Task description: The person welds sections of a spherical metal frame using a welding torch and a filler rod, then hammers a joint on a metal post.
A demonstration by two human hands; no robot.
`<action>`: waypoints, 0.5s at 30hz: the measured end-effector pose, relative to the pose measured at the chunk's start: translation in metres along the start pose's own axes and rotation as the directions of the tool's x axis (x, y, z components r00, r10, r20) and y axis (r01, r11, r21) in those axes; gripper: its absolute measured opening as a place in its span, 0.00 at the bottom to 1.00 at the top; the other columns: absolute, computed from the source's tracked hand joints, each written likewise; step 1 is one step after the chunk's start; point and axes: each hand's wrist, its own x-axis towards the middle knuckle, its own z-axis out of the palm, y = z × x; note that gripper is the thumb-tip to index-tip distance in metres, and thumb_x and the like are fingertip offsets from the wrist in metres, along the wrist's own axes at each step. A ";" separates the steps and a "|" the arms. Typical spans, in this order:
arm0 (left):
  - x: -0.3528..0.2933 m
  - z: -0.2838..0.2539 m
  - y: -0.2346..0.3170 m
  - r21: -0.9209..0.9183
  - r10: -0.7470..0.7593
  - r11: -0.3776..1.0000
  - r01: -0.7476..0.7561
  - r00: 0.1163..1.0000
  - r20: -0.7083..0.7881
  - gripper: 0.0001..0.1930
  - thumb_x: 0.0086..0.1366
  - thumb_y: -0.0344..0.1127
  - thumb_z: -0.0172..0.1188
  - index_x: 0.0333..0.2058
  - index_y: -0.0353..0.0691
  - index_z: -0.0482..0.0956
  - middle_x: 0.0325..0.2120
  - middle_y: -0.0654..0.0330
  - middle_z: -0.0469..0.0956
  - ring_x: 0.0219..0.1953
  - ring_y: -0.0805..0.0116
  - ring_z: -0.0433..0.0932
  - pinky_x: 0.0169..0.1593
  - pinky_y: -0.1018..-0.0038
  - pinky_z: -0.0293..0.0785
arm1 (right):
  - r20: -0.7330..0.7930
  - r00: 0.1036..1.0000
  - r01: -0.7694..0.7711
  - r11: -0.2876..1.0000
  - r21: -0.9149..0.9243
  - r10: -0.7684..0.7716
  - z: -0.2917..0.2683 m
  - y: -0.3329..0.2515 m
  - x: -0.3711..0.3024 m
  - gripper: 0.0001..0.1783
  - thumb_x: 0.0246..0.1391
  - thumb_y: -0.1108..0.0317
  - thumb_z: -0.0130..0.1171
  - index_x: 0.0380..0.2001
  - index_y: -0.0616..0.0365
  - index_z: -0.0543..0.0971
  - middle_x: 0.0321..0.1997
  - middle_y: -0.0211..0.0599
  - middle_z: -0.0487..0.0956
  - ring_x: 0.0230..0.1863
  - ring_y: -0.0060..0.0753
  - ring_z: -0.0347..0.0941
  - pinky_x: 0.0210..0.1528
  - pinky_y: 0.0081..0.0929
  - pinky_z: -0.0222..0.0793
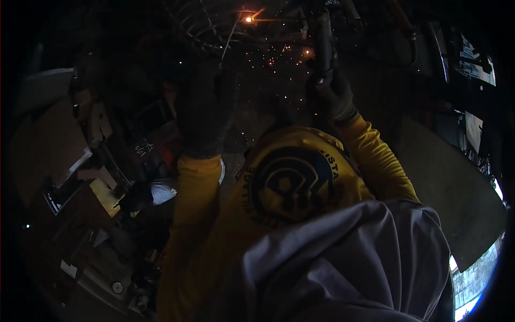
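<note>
My left hand (206, 104), in a dark work glove, is closed at the upper middle. From its top sticks a thin metal rod (230, 38), slanting up beside a glowing orange spot (248, 20). Sparks scatter below that spot. My right hand (333, 96), also gloved, grips the lower end of a dark, long-bodied tool (324, 45) that points away from me. Its exact kind is lost in the dark. Left of the glow, curved metal bars (198, 27) form a round, cage-like frame.
Cardboard pieces (99, 121), a yellowish sheet (105, 197) and a white crumpled item (162, 192) clutter the left side. A large flat panel (448, 188) stands at the right. Dark bars (399, 16) lie at the far right.
</note>
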 end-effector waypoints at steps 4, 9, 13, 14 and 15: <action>0.000 -0.002 0.005 0.009 -0.076 0.997 0.076 0.996 0.047 0.12 0.63 0.39 0.68 0.42 0.41 0.82 0.29 0.57 0.83 0.31 0.62 0.85 0.36 0.67 0.81 | 0.014 0.999 -0.031 0.999 0.015 0.030 -0.001 0.001 0.002 0.40 0.62 0.48 0.64 0.63 0.71 0.67 0.32 0.31 0.79 0.29 0.21 0.75 0.33 0.21 0.72; 0.002 -0.004 0.001 0.083 0.067 0.994 -0.068 0.998 0.018 0.11 0.64 0.37 0.68 0.41 0.40 0.81 0.27 0.56 0.83 0.31 0.61 0.85 0.33 0.69 0.81 | 0.012 0.997 -0.076 0.997 0.025 0.076 0.002 -0.005 0.002 0.39 0.61 0.48 0.66 0.62 0.68 0.69 0.32 0.31 0.79 0.29 0.22 0.75 0.32 0.21 0.73; 0.002 -0.004 0.000 0.106 0.084 0.991 -0.088 0.996 0.038 0.10 0.64 0.37 0.68 0.40 0.40 0.80 0.25 0.58 0.81 0.29 0.61 0.84 0.32 0.71 0.80 | 0.033 0.997 -0.065 0.997 0.033 0.064 -0.001 -0.003 0.003 0.36 0.61 0.51 0.66 0.62 0.67 0.69 0.34 0.33 0.79 0.30 0.23 0.76 0.31 0.22 0.74; -0.002 -0.007 -0.008 0.070 0.073 0.994 -0.088 0.979 0.188 0.10 0.66 0.35 0.64 0.43 0.39 0.79 0.29 0.58 0.81 0.31 0.63 0.83 0.34 0.71 0.80 | 0.044 0.997 -0.064 0.997 0.035 0.063 -0.003 0.001 0.005 0.38 0.61 0.52 0.67 0.63 0.69 0.68 0.34 0.34 0.79 0.30 0.24 0.76 0.30 0.22 0.75; -0.008 -0.013 -0.020 0.038 0.070 0.995 -0.088 0.940 0.335 0.10 0.68 0.33 0.61 0.45 0.37 0.78 0.33 0.59 0.80 0.32 0.65 0.82 0.35 0.70 0.81 | -0.005 0.987 0.159 0.987 -0.016 -0.159 0.000 0.012 0.009 0.33 0.63 0.57 0.65 0.62 0.68 0.68 0.36 0.35 0.78 0.31 0.25 0.76 0.30 0.23 0.77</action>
